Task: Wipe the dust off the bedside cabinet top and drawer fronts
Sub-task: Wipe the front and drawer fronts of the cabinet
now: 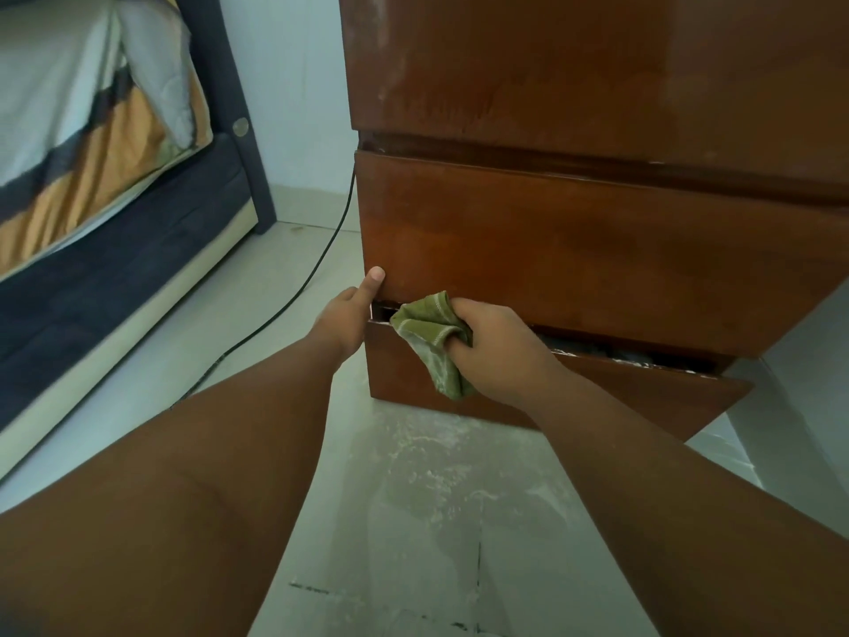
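Seemingly near the end, the right hand [498, 349] grips the cloth [429, 340] at the bottom drawer [574, 393], the left hand [351, 314] thumb-pressing the middle drawer [574, 255], fingers hidden; smudges [388, 89] show higher up.

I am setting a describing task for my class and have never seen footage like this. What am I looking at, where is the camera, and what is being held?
There is no machine here. The single picture comes from a camera worn on a person's head, looking down along two bare forearms.

The right hand grips a crumpled green cloth at the gap between two drawers of a brown wooden cabinet. The left hand rests its thumb on the lower left corner of the upper drawer front, and its fingers are hidden. The lower drawer stands slightly open.

A black cable runs across the pale, dusty floor, and a bed stands on the left.
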